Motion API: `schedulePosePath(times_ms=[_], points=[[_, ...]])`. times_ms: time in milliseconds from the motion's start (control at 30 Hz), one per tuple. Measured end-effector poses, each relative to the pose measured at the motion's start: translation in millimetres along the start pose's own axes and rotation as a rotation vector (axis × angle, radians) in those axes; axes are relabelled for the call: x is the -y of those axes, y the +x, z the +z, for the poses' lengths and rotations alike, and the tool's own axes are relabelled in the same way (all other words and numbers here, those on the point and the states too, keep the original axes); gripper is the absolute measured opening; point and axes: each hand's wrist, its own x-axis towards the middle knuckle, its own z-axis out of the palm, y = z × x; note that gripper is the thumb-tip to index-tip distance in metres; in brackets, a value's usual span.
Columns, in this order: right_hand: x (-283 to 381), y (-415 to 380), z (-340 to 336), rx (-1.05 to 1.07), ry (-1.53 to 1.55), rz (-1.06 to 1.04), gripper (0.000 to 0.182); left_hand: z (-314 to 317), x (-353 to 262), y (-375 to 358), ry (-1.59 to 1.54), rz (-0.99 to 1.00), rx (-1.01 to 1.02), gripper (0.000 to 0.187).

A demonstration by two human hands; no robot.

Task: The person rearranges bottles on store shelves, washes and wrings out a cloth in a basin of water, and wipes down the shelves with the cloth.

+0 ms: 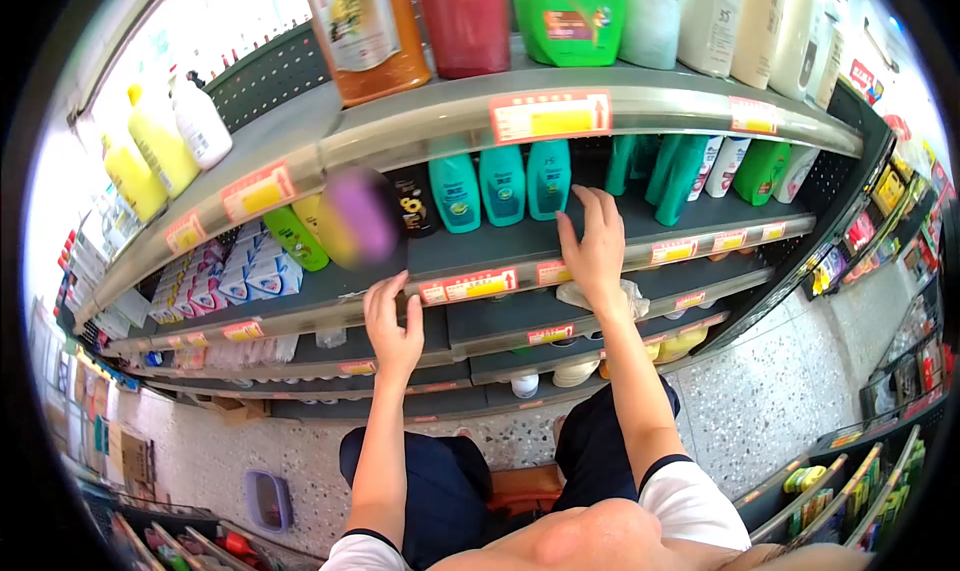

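Note:
My right hand [597, 239] reaches onto the middle shelf, thumb and fingers apart, with nothing in them. Its thumb is right at the lower right side of a teal shampoo bottle [548, 179], the right one of three upright teal bottles in a row. My left hand [393, 326] is open at the shelf's front edge, its fingertips by the lip, left of an orange price label [468, 286]. Above it is a blurred purple and yellow round shape [360, 216]. A black bottle [413, 201] stands between that shape and the teal bottles.
More teal bottles [683, 179], one leaning, stand right of my right hand, beside a green bottle [763, 173]. Boxed goods [250, 263] fill the shelf's left end. Large bottles, one orange-brown [368, 36], line the upper shelf. A purple basin [267, 501] is on the floor.

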Motion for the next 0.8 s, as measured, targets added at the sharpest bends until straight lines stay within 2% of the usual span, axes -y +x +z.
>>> schedulePosePath(times_ms=[33,167,233,333,433,500,533,633,667,733,800], points=[[-4,-2,-1,-0.032,-0.021,-0.038,0.042,1,0,0,0.008,-0.006,-0.001,0.031],[-21,4,-20,-0.079,-0.014,0.071,0.033,2,-1,-1,0.052,-0.021,0.014,0.031],[-33,4,-29,-0.126,-0.021,0.093,0.028,0,-11,3,-0.025,-0.132,0.029,0.03],[-50,-1,-39,-0.145,-0.04,0.121,0.026,2,-32,13,0.092,-0.074,-0.04,0.029],[-63,-6,-48,-0.152,-0.061,0.13,0.023,14,-62,32,0.033,0.038,0.041,0.026],[-69,-7,-53,-0.167,-0.054,0.136,0.02,33,-99,52,-0.163,0.06,0.123,0.026],[-69,-7,-55,-0.176,-0.053,0.142,0.019,43,-117,60,-0.259,0.014,0.2,0.027],[-72,-8,-58,-0.171,-0.044,0.148,0.019,89,-151,87,-0.39,0.142,0.371,0.036],[-74,-9,-58,-0.163,-0.031,0.14,0.019,102,-165,94,-0.428,0.12,0.437,0.04],[-76,-10,-57,-0.154,-0.008,0.123,0.021,145,-175,104,-0.452,0.127,0.469,0.049],[-78,-11,-55,-0.151,-0.006,0.112,0.021,184,-180,112,-0.439,0.037,0.494,0.064]])
